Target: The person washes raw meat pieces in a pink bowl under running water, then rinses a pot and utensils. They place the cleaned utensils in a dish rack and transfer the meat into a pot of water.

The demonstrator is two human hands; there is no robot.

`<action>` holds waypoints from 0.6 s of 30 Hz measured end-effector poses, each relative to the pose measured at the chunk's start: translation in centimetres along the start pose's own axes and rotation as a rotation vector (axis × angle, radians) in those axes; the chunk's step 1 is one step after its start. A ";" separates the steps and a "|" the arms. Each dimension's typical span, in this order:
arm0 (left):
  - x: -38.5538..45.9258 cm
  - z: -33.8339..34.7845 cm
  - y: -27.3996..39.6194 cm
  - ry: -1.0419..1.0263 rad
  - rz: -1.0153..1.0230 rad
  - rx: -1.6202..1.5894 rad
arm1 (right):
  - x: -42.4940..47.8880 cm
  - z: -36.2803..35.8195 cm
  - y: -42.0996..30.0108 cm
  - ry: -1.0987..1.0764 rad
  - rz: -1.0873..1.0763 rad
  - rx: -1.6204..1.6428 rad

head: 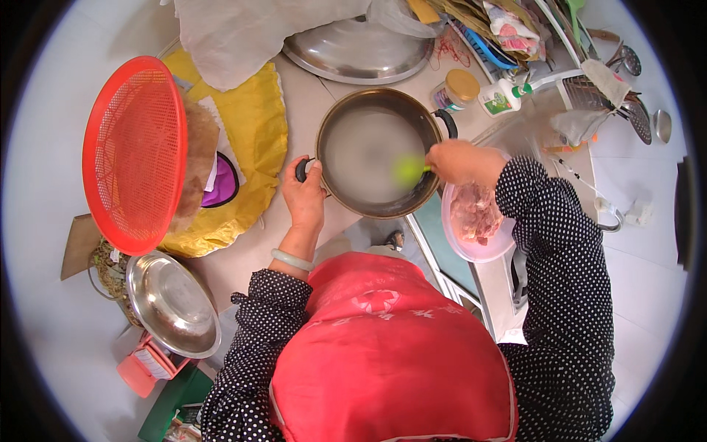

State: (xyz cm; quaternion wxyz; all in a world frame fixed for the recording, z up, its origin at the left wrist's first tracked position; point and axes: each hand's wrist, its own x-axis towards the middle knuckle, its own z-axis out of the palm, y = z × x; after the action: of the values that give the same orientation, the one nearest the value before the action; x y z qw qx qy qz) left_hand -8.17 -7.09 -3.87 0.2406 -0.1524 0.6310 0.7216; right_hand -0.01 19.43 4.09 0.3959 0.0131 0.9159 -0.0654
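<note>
A round metal pot [381, 209] with two black handles sits on the counter before me. My left hand [305, 196] is closed around its left handle, the thumb reaching toward the rim. Over the right rim, my right hand [464, 161] grips a bright green scrubber [407, 170]. The scrubber is motion-blurred inside the pot, so its exact kind is unclear. Greyish and cloudy, the pot's inside does not show whether it holds water. Just below my right forearm is a translucent plastic bowl [469, 255] with raw meat [476, 212] in it, partly hidden by the sleeve.
A red mesh basket [135, 149] and a yellow woven sack [259, 121] are on the left, above a steel basin [174, 306]. Behind the pot lies a domed steel lid [359, 55]. A gold-capped jar [461, 85] and a white squeeze bottle [500, 98] stand behind its right handle.
</note>
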 end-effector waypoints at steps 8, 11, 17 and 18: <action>0.3 -0.5 0.2 -0.034 -0.022 0.014 | -1.7 2.5 -3.5 0.353 -0.050 0.460; 0.3 -0.3 0.2 -0.032 -0.016 0.033 | 0.5 5.6 -3.5 0.610 -0.123 0.454; 0.3 -0.3 0.4 -0.054 -0.027 0.023 | 3.7 6.2 -5.1 0.704 -0.016 0.599; 0.3 -0.3 0.2 -0.065 -0.020 0.012 | 3.5 5.9 -5.5 0.728 0.007 0.649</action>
State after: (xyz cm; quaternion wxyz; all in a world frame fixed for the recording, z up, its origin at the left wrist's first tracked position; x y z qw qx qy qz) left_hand -8.58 -7.39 -3.89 0.2691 -0.1341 0.6254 0.7200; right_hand 1.49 13.08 -1.85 0.0256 0.1610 0.9272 -0.3373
